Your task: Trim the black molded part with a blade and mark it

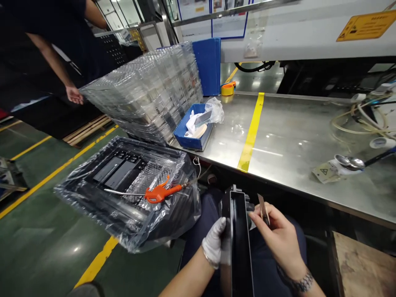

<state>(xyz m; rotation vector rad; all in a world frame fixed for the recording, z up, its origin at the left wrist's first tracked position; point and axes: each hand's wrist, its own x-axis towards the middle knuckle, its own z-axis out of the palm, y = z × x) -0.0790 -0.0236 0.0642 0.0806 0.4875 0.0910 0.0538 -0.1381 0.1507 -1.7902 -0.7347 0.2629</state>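
A long black plastic housing [241,247], open like a trough, stands over my lap. My left hand [214,242], in a white glove, grips its left side, the thumb up along the wall. My bare right hand [278,233] is closed around a small knife with a flat blade [262,206] pointing up. The fingers of that hand are close to the housing's upper right end, where small black projections show; whether the blade touches it I cannot tell.
Left of me, a plastic-lined crate [123,222] holds black parts, with an orange air gun [159,193] across it. A blue bin [189,142], stacked clear trays [148,86] and yellow tape [252,132] are on the metal table [287,140]. Another person [62,45] stands at upper left.
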